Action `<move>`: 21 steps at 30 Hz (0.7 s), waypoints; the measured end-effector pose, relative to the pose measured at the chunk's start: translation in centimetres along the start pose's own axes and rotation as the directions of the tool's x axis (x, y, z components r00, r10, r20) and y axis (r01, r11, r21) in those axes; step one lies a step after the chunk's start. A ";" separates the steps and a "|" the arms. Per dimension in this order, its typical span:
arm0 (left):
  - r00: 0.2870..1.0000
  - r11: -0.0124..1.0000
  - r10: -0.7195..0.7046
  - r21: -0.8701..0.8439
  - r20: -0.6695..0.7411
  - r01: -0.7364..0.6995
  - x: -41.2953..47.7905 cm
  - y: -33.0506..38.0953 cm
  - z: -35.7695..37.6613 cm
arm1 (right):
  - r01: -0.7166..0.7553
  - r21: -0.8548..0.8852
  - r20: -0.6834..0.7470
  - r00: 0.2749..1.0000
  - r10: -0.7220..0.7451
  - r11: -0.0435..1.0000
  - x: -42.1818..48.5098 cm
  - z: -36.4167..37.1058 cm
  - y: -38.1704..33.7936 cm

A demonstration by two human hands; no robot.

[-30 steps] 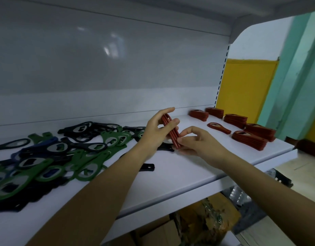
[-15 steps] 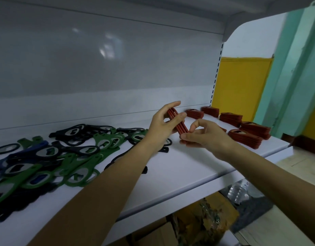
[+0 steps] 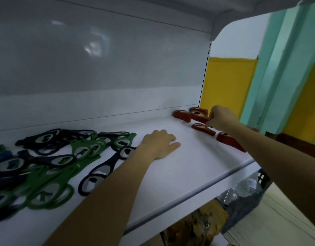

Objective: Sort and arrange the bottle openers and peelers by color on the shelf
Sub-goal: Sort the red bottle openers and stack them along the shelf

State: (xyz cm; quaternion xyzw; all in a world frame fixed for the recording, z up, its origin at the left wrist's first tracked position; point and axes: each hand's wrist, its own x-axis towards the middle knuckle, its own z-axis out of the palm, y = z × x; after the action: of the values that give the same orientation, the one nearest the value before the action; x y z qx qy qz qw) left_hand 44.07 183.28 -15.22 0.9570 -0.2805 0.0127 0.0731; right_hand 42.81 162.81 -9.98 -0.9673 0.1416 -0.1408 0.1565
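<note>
Right hand (image 3: 222,118) clenched the red opener stack (image 3: 198,115) in its fingers, far right; left hand (image 3: 160,144) rested flat, released, on the shelf (image 3: 179,174).

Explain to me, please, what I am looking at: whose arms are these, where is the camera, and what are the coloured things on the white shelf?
There is no machine here: these are a person's two bare arms. Every picture comes from one wide-angle camera worn on the person's head. It looks forward and down, so the arms enter from the bottom edge.

The left hand rests on the white shelf and holds nothing. The right hand grips a stack of red bottle openers at the far right, beside other red stacks. A single red opener lies flat nearby. On the left lies a mixed pile of green and dark openers, not yet sorted by colour.
</note>
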 end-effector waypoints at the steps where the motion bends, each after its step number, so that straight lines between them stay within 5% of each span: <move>1: 1.000 1.000 0.008 0.000 -0.011 -0.008 -0.1 -0.1 0.2 | -0.003 -0.020 -0.001 1.000 0.003 1.000 0.3 0.5 -0.1; 10: 0.998 1.000 0.020 -0.002 -0.062 -0.020 0.1 -0.2 0.8 | -0.082 -0.156 0.014 0.996 0.085 0.984 1.6 2.2 1.0; 21: 0.998 1.000 0.016 0.021 -0.059 -0.014 0.1 0.0 0.8 | -0.122 -0.063 0.109 0.986 0.128 0.991 2.3 2.2 1.5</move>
State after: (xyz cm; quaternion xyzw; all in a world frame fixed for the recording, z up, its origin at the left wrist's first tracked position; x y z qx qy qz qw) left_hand 44.09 183.08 -16.02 0.9547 -0.2853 0.0444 0.0716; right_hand 45.32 161.29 -11.95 -0.9669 0.1968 -0.0720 0.1456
